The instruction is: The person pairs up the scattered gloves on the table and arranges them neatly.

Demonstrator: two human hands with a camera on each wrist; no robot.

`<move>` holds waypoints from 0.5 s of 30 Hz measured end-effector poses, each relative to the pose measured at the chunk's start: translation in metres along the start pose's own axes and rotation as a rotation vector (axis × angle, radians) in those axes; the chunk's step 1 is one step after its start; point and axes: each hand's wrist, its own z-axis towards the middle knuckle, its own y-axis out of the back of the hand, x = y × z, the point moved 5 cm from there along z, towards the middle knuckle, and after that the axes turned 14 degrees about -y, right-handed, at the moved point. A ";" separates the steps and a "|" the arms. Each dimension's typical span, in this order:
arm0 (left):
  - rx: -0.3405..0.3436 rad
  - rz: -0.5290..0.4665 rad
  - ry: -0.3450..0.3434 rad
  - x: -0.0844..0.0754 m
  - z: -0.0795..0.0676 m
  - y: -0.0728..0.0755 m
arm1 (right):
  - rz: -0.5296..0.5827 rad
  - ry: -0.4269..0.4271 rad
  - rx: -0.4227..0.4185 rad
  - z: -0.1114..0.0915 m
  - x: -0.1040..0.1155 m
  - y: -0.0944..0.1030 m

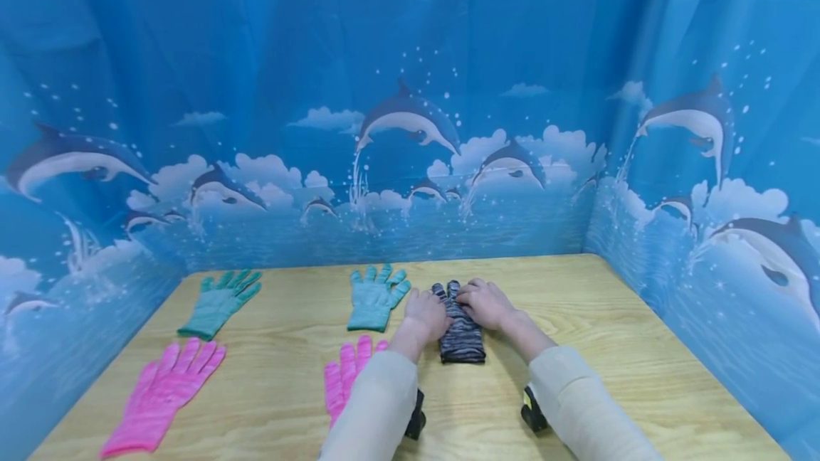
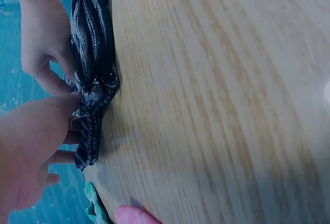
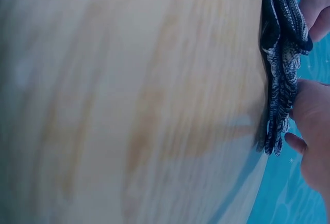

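Note:
A black-and-white striped knit glove [image 1: 463, 340] lies on the wooden table, its cuff towards me and its fingers pointing away. My left hand [image 1: 428, 314] is at its left side, with thumb and fingers on the fabric. From the right, my right hand [image 1: 485, 302] pinches the glove near its finger end. Seen in the left wrist view, the glove [image 2: 90, 38] is bunched in thick folds, and the left thumb touches its middle. In the right wrist view the right hand [image 3: 314, 126] has its fingertips at the glove's edge, partly hidden behind the fabric.
Two teal gloves [image 1: 218, 302] [image 1: 371, 301] lie flat towards the back. A pink glove [image 1: 163, 397] lies at the front left; another pink glove [image 1: 346, 372] is partly covered by my left sleeve. A blue dolphin-print curtain [image 1: 410, 226] borders the wooden table [image 1: 615, 347].

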 end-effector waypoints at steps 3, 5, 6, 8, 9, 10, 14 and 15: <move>0.009 -0.004 0.008 0.001 -0.001 0.000 | -0.007 0.009 -0.006 -0.001 0.000 0.000; 0.016 0.000 0.008 0.002 -0.001 0.000 | -0.008 0.012 -0.007 -0.001 0.000 0.001; 0.014 0.001 0.006 0.002 -0.001 0.001 | -0.007 0.015 -0.009 -0.002 0.001 0.001; 0.015 0.009 0.001 0.002 -0.001 0.001 | -0.004 0.017 -0.009 -0.002 0.000 0.001; 0.014 0.014 -0.002 0.002 -0.001 0.001 | -0.003 0.019 -0.009 -0.002 0.001 0.001; 0.010 0.017 -0.004 0.001 -0.001 0.002 | -0.003 0.020 -0.008 -0.002 0.001 0.002; -0.021 0.012 -0.020 -0.001 0.000 0.004 | 0.008 0.016 0.008 -0.003 0.001 0.003; -0.026 0.009 -0.027 -0.002 0.000 0.005 | 0.008 0.017 0.013 -0.002 0.002 0.003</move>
